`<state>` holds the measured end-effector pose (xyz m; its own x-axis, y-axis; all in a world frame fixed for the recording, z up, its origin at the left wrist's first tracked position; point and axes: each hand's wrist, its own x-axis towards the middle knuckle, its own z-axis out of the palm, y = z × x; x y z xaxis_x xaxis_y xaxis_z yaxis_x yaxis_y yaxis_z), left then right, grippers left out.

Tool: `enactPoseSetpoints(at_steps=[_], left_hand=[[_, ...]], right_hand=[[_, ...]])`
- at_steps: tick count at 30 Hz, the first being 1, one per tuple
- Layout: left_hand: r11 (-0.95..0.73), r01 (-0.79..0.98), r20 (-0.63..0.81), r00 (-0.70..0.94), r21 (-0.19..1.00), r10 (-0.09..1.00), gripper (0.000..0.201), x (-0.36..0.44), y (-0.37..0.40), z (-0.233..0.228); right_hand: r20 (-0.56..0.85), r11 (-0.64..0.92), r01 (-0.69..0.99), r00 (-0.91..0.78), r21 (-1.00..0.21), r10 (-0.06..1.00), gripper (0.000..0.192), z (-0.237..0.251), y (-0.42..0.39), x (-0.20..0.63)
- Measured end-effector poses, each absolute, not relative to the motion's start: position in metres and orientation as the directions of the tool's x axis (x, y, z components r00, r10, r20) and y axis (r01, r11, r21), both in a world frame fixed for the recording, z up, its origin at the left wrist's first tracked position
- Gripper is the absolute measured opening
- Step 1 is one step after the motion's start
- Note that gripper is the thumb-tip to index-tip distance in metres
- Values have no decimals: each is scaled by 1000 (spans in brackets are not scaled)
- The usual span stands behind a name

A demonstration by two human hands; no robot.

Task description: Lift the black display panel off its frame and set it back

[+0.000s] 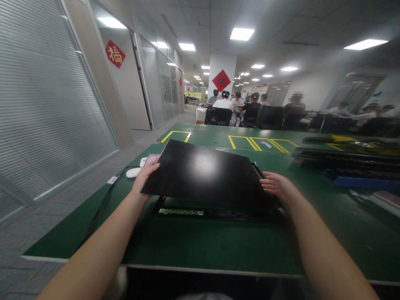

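Observation:
A flat black panel is lifted at its near edge above a black frame with a green circuit strip lying on the green table. My left hand grips the panel's left edge. My right hand holds its right edge, fingers spread along the side. The panel tilts, with its far edge lower, and hides most of the frame under it.
A phone and a white mouse with a cable lie left of the panel. Stacked black trays and a blue tray sit at the right. Yellow tape marks the far table. Several seated people and chairs are behind.

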<state>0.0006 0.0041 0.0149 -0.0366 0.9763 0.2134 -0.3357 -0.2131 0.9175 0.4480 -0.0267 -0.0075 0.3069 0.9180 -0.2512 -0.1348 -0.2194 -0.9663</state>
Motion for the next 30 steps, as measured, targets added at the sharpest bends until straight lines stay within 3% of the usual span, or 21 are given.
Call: enactPoseSetpoints(at_steps=[15, 25, 30], left_hand=[[-83, -359, 44, -113, 930, 993, 50, 6, 2, 5], [-40, -332, 19, -66, 942, 998, 41, 8, 4, -1], [25, -343, -34, -19, 939, 999, 45, 12, 2, -1]], right_hand=[[-151, -210, 70, 481, -975, 864, 30, -7, -25, 446], [-55, -156, 149, 526, -976, 849, 27, -20, -18, 456], [-14, -188, 265, 545, -946, 839, 31, -20, -19, 454]])
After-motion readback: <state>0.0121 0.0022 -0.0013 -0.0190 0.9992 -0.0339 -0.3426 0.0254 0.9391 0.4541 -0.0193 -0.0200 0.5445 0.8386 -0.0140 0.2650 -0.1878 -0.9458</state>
